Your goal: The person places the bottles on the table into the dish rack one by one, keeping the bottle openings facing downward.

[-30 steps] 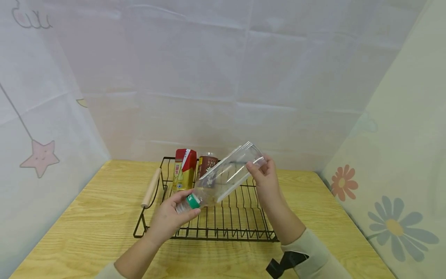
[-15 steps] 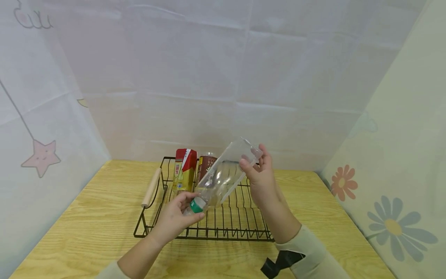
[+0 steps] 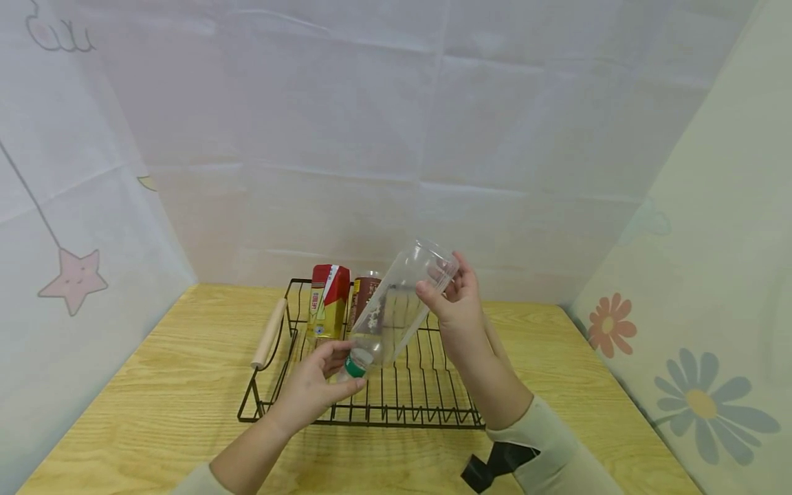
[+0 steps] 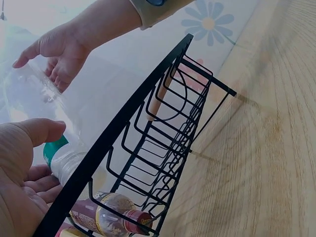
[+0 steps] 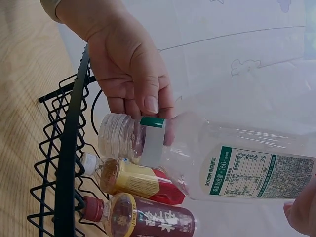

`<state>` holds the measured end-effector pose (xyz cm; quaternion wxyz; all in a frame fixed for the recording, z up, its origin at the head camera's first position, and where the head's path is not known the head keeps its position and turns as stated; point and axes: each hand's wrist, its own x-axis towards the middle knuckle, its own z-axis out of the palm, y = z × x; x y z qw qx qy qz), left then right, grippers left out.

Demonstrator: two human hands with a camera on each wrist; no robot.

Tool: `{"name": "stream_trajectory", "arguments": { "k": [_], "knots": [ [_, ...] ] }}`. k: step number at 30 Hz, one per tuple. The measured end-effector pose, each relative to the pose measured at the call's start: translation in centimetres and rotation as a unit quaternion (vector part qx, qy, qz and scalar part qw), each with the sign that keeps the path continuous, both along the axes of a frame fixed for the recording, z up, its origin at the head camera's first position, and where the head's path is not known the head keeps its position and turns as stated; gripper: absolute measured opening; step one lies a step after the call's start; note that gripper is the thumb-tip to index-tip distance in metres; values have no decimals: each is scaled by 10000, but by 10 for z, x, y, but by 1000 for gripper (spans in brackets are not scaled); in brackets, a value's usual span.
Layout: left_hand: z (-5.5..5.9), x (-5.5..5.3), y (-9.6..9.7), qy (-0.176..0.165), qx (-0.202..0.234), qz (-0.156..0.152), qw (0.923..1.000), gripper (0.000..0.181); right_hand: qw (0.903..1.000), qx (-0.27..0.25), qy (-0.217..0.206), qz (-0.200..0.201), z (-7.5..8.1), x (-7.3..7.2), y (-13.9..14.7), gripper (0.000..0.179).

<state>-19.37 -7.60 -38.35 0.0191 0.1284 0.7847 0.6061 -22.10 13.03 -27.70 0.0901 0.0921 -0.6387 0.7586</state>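
Note:
A clear plastic bottle (image 3: 402, 295) slants over the wire rack (image 3: 408, 425), base up to the right and neck down to the left. My left hand (image 3: 309, 388) holds its neck by the green band (image 3: 355, 367), thumb on the near side. Near the base my right hand (image 3: 458, 302) grips the bottle between thumb and fingers. In the right wrist view a green-and-white printed label (image 5: 256, 173) shows on the bottle's side. The neck ends in a ridged clear part (image 5: 112, 136); I cannot tell whether it is a cap. No liquid shows inside.
Within the rack are a red-and-yellow bottle (image 3: 328, 302) and, beside it, a maroon-labelled bottle (image 3: 366, 295). A wooden handle (image 3: 270, 333) forms part of the rack's left end. The wooden table (image 3: 161, 385) reaches a pale cloth backdrop (image 3: 396, 137). A black strap (image 3: 501, 464) circles my right sleeve.
The bottle stands steeper than before and seems to have turned about its length. My right hand has shifted left with the base; my left hand has moved slightly right with the neck.

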Motion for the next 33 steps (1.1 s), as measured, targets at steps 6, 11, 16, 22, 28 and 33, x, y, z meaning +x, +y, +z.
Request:
{"name": "stream_trajectory", "arguments": {
  "k": [6, 11, 16, 22, 28, 33],
  "knots": [
    [1, 0, -4, -98, 132, -54, 9998, 59, 9994, 337, 55, -113, 3, -1, 1, 84],
    [6, 0, -13, -70, 0, 81, 9999, 62, 9978, 628, 59, -216, 6, -1, 4, 86],
    [12, 1, -33, 300, -312, 231, 9988, 65, 9951, 919, 70, -372, 5, -8, 10, 90],
    [12, 2, -58, 610, -626, 547, 9947, 68, 9896, 1316, 129, -562, -2, -23, 19, 92],
    [6, 6, -74, 625, -967, 860, 9896, 68, 9825, 1671, 55, -822, -4, -34, 25, 93],
    [2, 14, -83, 641, -1251, 1114, 9838, 70, 9711, 2142, 20, -1054, -7, -46, 28, 95]
  ]
}}
